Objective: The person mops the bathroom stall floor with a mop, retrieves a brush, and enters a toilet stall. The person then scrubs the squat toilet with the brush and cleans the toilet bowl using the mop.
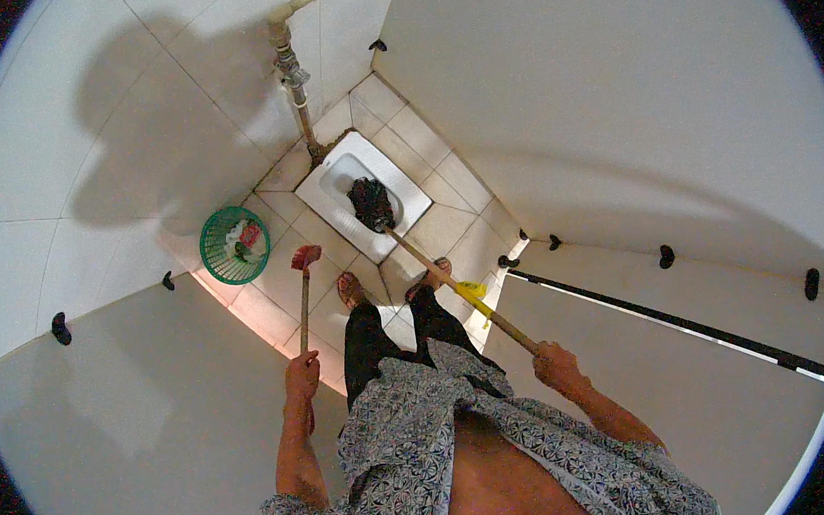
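My left hand grips the upper end of the wooden handle of a short brush with a red head. That head hangs over the tiled floor, beside the basket. In my right hand is the long handle of a mop, wrapped with yellow material partway along. Its dark, stringy mop head lies in the bowl of a white squat toilet, hiding part of the basin.
A green plastic waste basket with crumpled litter stands against the left wall. Behind the toilet a pipe with a valve runs down the tiled wall. Grey partition panels close in the sides, with a panel edged in black at right.
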`<state>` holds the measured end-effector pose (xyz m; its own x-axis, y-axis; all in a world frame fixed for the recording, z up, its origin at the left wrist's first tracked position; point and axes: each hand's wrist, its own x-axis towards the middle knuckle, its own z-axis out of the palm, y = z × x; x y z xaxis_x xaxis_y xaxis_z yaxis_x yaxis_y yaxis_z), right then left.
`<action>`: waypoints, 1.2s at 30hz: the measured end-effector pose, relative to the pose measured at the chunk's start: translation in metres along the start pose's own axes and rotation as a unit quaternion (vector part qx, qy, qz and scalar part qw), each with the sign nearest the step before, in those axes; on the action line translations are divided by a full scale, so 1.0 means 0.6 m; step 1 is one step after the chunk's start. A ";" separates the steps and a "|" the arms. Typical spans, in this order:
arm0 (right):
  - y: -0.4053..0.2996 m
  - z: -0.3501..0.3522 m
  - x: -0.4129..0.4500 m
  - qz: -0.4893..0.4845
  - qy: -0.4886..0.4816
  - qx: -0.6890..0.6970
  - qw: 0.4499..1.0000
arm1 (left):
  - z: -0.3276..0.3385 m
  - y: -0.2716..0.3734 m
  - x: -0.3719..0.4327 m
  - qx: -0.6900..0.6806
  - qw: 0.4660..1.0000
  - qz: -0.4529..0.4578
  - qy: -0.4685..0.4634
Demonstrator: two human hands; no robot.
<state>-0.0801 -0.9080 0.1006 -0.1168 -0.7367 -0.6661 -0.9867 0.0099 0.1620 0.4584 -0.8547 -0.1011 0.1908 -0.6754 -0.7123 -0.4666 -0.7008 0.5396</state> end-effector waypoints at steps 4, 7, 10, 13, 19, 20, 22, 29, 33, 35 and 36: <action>-0.026 -0.064 0.017 0.022 -0.167 0.207 0.964 | 0.003 0.004 0.001 -0.020 0.999 -0.034 -0.011; -0.071 -0.106 0.011 0.102 -0.289 0.363 0.880 | 0.001 -0.011 -0.001 0.008 1.000 -0.005 0.000; -0.102 -0.149 -0.001 0.129 -0.307 0.480 0.812 | 0.000 0.032 -0.012 0.002 1.000 -0.008 0.010; -0.101 -0.160 0.007 0.152 -0.368 0.612 0.684 | 0.012 0.006 -0.013 -0.011 1.000 0.002 0.012; -0.133 -0.192 -0.001 0.172 -0.346 0.644 0.660 | 0.045 -0.047 -0.005 -0.045 0.998 -0.003 0.031; -0.137 -0.194 -0.002 0.166 -0.308 0.601 0.719 | 0.048 -0.052 -0.004 -0.047 0.998 -0.004 0.033; -0.121 -0.157 0.009 0.154 -0.284 0.569 0.756 | 0.050 -0.040 -0.001 -0.076 0.996 -0.044 -0.006; -0.105 -0.093 0.060 0.067 -0.224 0.320 0.918 | 0.046 -0.008 0.015 -0.046 0.998 -0.026 -0.026; -0.168 -0.145 0.074 0.060 -0.196 0.420 0.884 | 0.046 -0.020 0.032 -0.010 0.999 0.031 -0.008; -0.192 -0.186 0.087 0.016 -0.196 0.437 0.878 | 0.043 -0.017 0.041 0.012 0.999 0.039 -0.009; -0.194 -0.199 0.093 0.016 -0.197 0.435 0.878 | 0.043 -0.016 0.046 -0.010 1.000 0.009 -0.011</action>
<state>0.0416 -1.0311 0.1314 -0.0076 -0.4371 -0.8994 -0.6744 0.6663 -0.3182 0.4459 -0.8608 -0.1371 0.1634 -0.6822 -0.7127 -0.4524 -0.6937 0.5604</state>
